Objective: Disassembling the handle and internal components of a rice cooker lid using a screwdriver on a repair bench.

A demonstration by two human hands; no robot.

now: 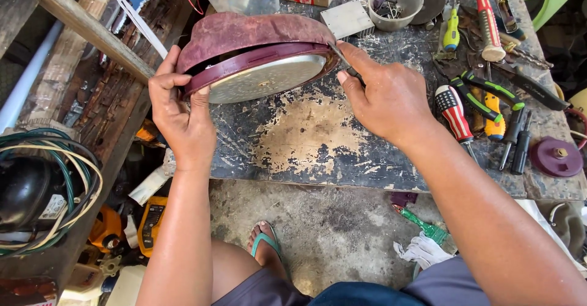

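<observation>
A round maroon lid (pixel 244 37) with a silvery perforated metal inner plate (pixel 266 78) is held tilted on its edge over a worn dark workbench (pixel 306 141). My left hand (pixel 180 116) grips the lid's left rim, thumb over the top. My right hand (pixel 382 95) pinches a thin metal tool (pixel 338 53) whose tip goes into the lid's right rim, between the maroon ring and the plate.
Screwdrivers (pixel 455 113), pliers (pixel 492 95) and a hammer (pixel 486 18) lie on the right of the bench. A clear bowl of small parts (pixel 394 3) and a metal block (pixel 347 18) sit behind. A maroon knob (pixel 556 156) rests far right. Wires (pixel 49 177) coil at left.
</observation>
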